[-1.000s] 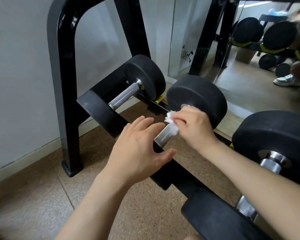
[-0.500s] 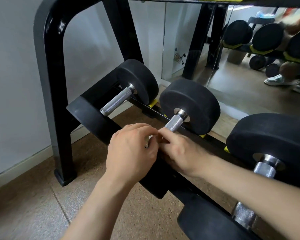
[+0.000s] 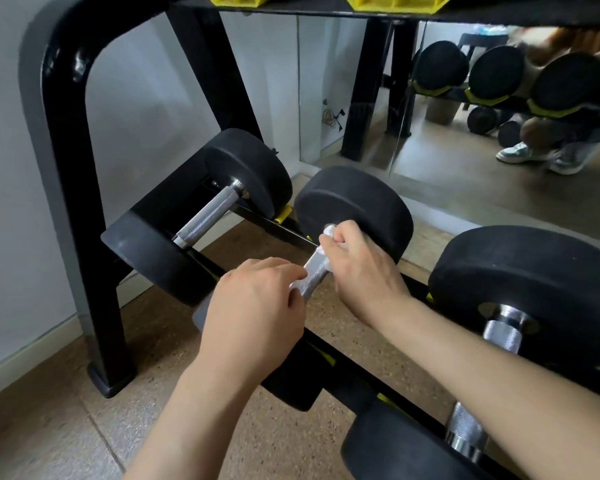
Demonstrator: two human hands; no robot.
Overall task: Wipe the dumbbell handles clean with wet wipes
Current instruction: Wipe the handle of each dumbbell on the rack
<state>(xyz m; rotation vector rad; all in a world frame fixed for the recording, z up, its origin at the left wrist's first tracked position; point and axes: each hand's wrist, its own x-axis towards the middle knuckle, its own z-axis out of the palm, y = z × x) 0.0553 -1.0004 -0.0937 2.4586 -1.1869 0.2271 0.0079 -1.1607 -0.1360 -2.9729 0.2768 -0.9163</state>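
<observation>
You're mid-wipe on the middle dumbbell (image 3: 355, 207) resting on the rack (image 3: 61, 174): your right hand (image 3: 359, 271) grips the wet wipe (image 3: 327, 233) round the far end of the handle (image 3: 310, 277), your left hand (image 3: 257, 317) clasps the near end; next, likely draw the wipe toward you.

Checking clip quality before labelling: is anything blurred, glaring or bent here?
Head view: light is soft and even; the middle handle, wipe, left hand and right hand are sharp. Head view: white glints sit on the glossy rack upright, which bows from the wide lens. Head view: the mirror shows a smeared reflection at top right.
</observation>
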